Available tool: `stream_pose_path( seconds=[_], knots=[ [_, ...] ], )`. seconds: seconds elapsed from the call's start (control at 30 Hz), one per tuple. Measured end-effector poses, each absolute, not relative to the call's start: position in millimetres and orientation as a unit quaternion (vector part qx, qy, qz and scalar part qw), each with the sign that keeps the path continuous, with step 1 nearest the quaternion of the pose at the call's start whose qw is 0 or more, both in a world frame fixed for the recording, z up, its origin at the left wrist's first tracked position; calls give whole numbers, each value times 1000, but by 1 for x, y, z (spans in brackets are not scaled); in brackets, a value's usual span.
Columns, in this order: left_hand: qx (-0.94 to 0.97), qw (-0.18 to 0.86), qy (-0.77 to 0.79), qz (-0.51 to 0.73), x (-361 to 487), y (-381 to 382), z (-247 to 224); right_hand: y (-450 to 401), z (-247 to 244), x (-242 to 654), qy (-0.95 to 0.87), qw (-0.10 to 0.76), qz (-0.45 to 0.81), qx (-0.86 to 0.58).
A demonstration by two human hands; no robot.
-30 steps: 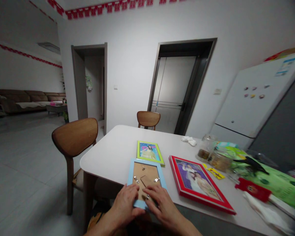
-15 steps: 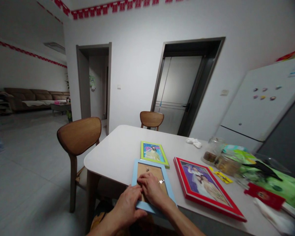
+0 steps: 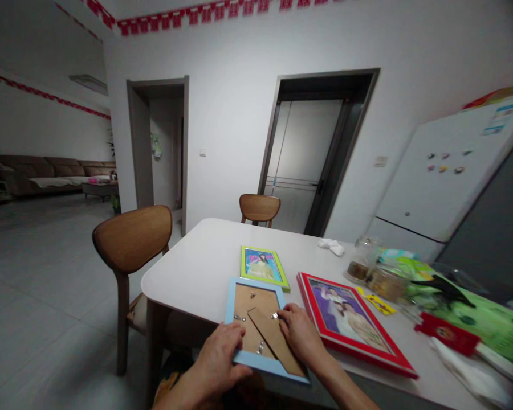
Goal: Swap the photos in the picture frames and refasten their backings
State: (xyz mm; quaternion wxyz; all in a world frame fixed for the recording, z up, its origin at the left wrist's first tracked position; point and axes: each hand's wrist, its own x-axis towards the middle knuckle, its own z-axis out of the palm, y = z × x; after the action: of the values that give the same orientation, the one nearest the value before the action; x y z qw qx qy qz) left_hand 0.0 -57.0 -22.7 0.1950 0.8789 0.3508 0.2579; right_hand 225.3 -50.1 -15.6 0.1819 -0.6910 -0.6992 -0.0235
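A light blue picture frame (image 3: 256,360) lies face down at the table's near edge, showing its brown backing board (image 3: 242,297). Several small metal clips (image 3: 239,318) sit around the board, and a slanted brown stand leg (image 3: 268,333) runs across it. My left hand (image 3: 220,356) is closed around the frame's lower left corner, thumb underneath. At the right side, the bent fingers of my right hand (image 3: 301,333) pinch at a metal clip (image 3: 275,316). Just beyond lies a green picture frame (image 3: 286,279), face up; a larger red picture frame (image 3: 325,327) rests to the right.
Glass jars (image 3: 359,267), a yellow card (image 3: 381,304), a red packet (image 3: 448,335) and green plastic packaging (image 3: 483,319) crowd the table's right side. A crumpled white tissue (image 3: 331,246) lies farther back. Wooden chairs (image 3: 132,236) stand at the left and far sides.
My right hand has moved from the middle of the backing board to the clip on its right side, uncovering the stand leg and left clip. My left hand stays at the corner.
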Motion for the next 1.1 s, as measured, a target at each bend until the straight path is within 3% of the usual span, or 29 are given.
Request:
stream_pose_path(
  seconds=[0.53, 0.7, 1.1],
  knots=[
    [873, 200, 359, 263, 2, -59, -21, -41, -12, 223, -699, 194, -36, -688],
    [867, 204, 372, 263, 3, -59, -20, -9, -11, 202, -713, 242, 5, -658],
    [870, 223, 377, 226, 0, -59, -20, 55, -33, 182, -645, 233, 49, -726]
  ],
)
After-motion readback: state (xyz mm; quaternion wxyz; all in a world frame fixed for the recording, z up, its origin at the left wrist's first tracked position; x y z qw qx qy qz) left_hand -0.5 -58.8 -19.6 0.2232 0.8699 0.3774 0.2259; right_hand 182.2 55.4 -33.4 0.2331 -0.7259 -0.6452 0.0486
